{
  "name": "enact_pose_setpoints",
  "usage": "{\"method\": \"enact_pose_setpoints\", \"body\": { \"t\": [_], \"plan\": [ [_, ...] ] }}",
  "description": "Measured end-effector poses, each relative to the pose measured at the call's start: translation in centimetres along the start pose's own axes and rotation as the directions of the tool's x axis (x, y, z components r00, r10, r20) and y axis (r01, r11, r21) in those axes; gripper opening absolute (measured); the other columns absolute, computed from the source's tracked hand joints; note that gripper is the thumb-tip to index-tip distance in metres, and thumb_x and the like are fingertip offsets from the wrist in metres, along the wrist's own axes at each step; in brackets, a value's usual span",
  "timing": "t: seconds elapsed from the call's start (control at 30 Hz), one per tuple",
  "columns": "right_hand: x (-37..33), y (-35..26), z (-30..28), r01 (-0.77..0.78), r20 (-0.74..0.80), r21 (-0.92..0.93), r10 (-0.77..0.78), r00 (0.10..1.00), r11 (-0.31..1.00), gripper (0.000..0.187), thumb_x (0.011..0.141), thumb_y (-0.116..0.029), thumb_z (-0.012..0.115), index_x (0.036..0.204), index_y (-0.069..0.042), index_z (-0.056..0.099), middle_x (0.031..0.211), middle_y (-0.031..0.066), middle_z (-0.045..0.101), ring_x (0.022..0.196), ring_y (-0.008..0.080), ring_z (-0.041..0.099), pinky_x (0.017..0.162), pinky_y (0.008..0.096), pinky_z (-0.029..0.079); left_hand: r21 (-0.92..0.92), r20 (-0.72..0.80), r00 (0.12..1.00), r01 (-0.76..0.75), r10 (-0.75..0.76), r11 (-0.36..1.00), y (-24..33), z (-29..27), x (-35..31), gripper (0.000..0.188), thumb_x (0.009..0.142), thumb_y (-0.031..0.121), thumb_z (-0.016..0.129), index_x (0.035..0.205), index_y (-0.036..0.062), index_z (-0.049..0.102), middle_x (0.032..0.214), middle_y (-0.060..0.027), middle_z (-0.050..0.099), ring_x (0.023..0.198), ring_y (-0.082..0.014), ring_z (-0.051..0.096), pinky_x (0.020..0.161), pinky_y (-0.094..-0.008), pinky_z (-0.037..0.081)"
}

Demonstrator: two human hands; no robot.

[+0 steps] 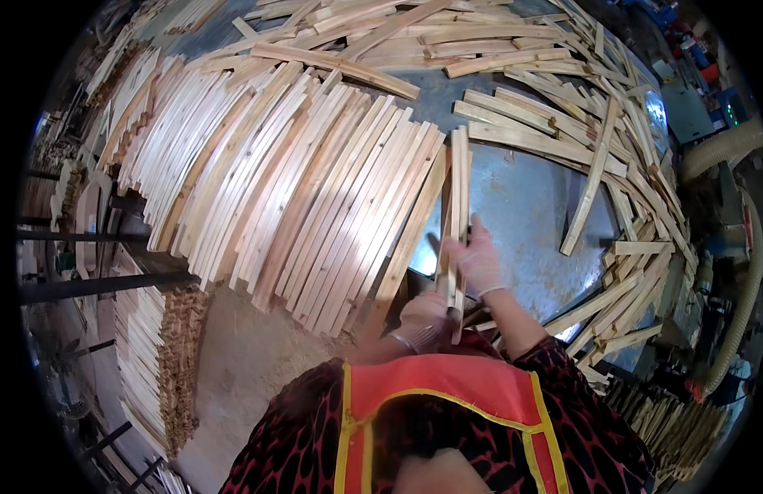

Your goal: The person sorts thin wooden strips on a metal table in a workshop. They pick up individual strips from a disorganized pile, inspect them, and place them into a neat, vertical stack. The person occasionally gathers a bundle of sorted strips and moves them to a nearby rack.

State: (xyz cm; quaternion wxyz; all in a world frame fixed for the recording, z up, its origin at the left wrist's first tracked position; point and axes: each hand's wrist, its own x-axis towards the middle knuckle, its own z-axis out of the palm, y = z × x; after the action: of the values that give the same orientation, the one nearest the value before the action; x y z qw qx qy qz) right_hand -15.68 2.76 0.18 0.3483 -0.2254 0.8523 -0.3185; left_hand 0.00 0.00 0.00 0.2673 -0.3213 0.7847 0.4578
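Observation:
A few narrow wooden strips (pixel 458 177) stand together in front of me, their near ends by my body. My left hand (pixel 423 314), in a pale thin glove, is closed round them near the lower end. Farther up, my right hand (pixel 475 259), gloved the same way, grips the strips from the right side, slightly blurred, one digit pointing up. Just left of the strips lies a single slanting wooden strip (pixel 410 235), beside a wide row of wooden strips (pixel 316 198) laid side by side.
A grey metal tabletop (pixel 525 206) shows to the right, with loose strips (pixel 554 132) heaped across its far and right sides. Dark metal bars (pixel 102 286) jut in at the left above stacked strips (pixel 147 354). A ribbed hose (pixel 748 305) hangs far right.

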Motion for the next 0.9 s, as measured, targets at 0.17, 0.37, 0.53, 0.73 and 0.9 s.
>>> {"method": "enact_pose_setpoints", "body": {
  "t": [0.17, 0.37, 0.53, 0.73, 0.9],
  "plan": [
    [2.6, 5.7, 0.5, -0.007, -0.127, -0.11, -0.007, 0.992, 0.994, 0.093, 0.084, -0.028, 0.073, 0.165, -0.007, 0.034, 0.141, 0.0296, 0.059, 0.127, 0.045, 0.064, 0.106, 0.051, 0.054, 0.527, -0.416, 0.753, -0.257, 0.509, 0.81, -3.4, 2.4, 0.3, 0.055, 0.088, 0.038, 0.068, 0.134, 0.0086, 0.055, 0.127, -0.0133, 0.063, 0.133, -0.0311, 0.058, 0.109, -0.0499, 0.046],
    [5.7, 7.5, -5.2, 0.131, -0.136, 0.485, -0.073, 0.988, 0.864, 0.081, 0.086, 0.004, 0.067, 0.161, -0.007, 0.039, 0.125, 0.0184, 0.069, 0.108, 0.0293, 0.07, 0.092, 0.0407, 0.06, 0.841, -0.408, 0.67, 0.011, 0.62, 0.541, -12.2, 0.5, 1.4, 0.054, 0.095, 0.031, 0.06, 0.142, 0.0046, 0.057, 0.149, -0.0189, 0.053, 0.141, -0.0375, 0.05, 0.119, -0.0534, 0.039],
    [1.3, 1.3, -0.4, 0.062, -0.093, 0.651, -0.002, 0.996, 0.757, 0.085, 0.085, -0.003, 0.076, 0.16, -0.002, 0.034, 0.125, 0.0216, 0.069, 0.112, 0.0315, 0.069, 0.095, 0.0402, 0.058, 0.706, -0.505, 0.703, 0.003, 0.501, 0.708, -12.0, 0.1, 0.9, 0.053, 0.098, 0.024, 0.055, 0.147, 0.0031, 0.053, 0.155, -0.019, 0.048, 0.147, -0.0387, 0.045, 0.115, -0.0504, 0.045],
    [0.6, -0.2, 5.4, 0.164, 0.31, 0.023, -0.163, 0.937, 0.986, 0.084, 0.091, -0.032, 0.072, 0.156, 0.005, 0.034, 0.132, 0.0339, 0.064, 0.126, 0.0515, 0.061, 0.108, 0.0509, 0.051, 0.441, -0.601, 0.707, -0.097, 0.374, 0.892, -7.6, -1.6, -0.8, 0.063, 0.092, 0.033, 0.061, 0.147, 0.0031, 0.053, 0.144, -0.0149, 0.056, 0.141, -0.0324, 0.05, 0.116, -0.0469, 0.043],
    [-0.2, 2.1, 3.1, 0.117, -0.165, -0.573, -0.254, 0.953, 0.811, 0.081, 0.084, -0.033, 0.079, 0.153, -0.007, 0.043, 0.14, 0.0238, 0.059, 0.128, 0.0432, 0.058, 0.108, 0.0486, 0.05, 0.657, -0.502, 0.726, -0.034, 0.47, 0.753, -7.8, -2.4, 0.7, 0.053, 0.091, 0.023, 0.055, 0.14, 0.003, 0.054, 0.136, -0.0142, 0.057, 0.133, -0.0317, 0.053, 0.112, -0.0428, 0.045]
  ]
}}
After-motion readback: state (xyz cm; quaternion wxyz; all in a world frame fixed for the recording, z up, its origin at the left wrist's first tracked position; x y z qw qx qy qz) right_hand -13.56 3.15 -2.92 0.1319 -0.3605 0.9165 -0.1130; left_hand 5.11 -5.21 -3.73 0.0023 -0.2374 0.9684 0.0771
